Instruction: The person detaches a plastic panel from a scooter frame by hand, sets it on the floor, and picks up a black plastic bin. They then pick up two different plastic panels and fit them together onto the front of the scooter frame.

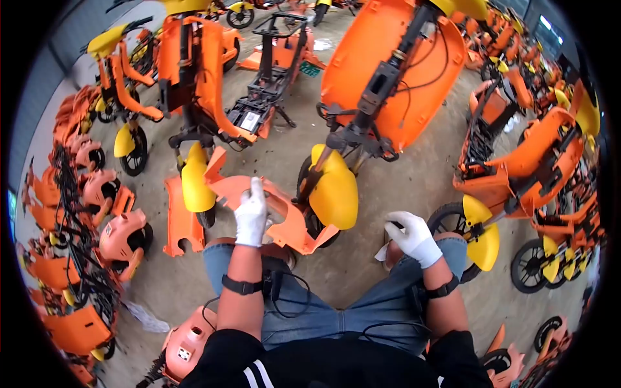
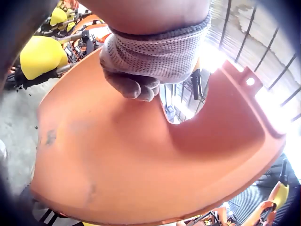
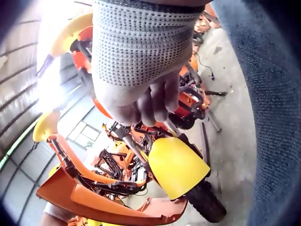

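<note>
In the head view my gloved left hand (image 1: 251, 216) grips a curved orange plastic panel (image 1: 294, 226) by the edge of its cut-out. The left wrist view shows the glove (image 2: 150, 61) curled over that edge, with the broad, scuffed face of the panel (image 2: 127, 155) below. My gloved right hand (image 1: 413, 238) hangs above my knee, holding nothing, its fingers loosely bent. In the right wrist view that hand (image 3: 141, 84) is apart from the panel (image 3: 103, 209), which lies low in the picture.
A scooter with a yellow front fender (image 1: 335, 194) stands just ahead, and another yellow-fendered one (image 1: 197, 181) is at its left. A separate orange piece (image 1: 181, 216) rests on the floor beside it. Scooters (image 1: 482, 236) and bare frames line both sides of the concrete floor (image 1: 278, 155).
</note>
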`<control>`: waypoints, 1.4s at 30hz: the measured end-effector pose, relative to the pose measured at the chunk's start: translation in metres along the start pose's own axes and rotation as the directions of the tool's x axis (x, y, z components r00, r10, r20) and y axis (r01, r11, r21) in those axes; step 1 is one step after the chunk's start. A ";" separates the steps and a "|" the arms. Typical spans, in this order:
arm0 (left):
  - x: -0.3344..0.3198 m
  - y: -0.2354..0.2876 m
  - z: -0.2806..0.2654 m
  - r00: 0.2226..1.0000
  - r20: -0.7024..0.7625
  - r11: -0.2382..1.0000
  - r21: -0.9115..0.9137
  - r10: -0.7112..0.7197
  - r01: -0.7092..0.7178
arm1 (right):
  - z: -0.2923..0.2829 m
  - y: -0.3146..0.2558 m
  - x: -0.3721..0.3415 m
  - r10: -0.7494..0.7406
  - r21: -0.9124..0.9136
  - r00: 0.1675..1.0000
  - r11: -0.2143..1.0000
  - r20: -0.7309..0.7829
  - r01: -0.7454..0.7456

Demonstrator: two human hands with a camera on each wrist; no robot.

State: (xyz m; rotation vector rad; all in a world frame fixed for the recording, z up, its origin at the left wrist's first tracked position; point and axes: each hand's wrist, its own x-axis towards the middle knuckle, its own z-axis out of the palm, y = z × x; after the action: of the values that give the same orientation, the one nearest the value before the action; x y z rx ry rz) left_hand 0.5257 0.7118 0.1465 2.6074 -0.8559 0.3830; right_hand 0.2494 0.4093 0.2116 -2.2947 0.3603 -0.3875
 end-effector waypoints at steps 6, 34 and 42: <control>0.004 0.050 -0.040 0.899 0.308 0.877 -0.273 -0.311 0.396 | -0.004 0.005 -0.001 0.095 -0.088 0.951 0.994 0.294 -0.072; 0.001 0.233 -0.174 0.989 -0.141 0.876 -0.471 0.043 -0.105 | -0.106 -0.158 -0.069 0.047 0.710 0.857 0.585 -0.513 0.393; -0.058 0.289 -0.120 0.898 -0.171 0.560 -0.730 0.405 -0.392 | -0.141 -0.142 -0.089 -0.105 0.324 0.706 0.835 -0.701 0.445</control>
State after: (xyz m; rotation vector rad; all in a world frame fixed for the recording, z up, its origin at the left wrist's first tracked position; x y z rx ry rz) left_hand 0.2871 0.5755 0.3076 1.6225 -1.2859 0.0703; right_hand 0.1336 0.4457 0.3945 -1.6480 0.2062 -1.3257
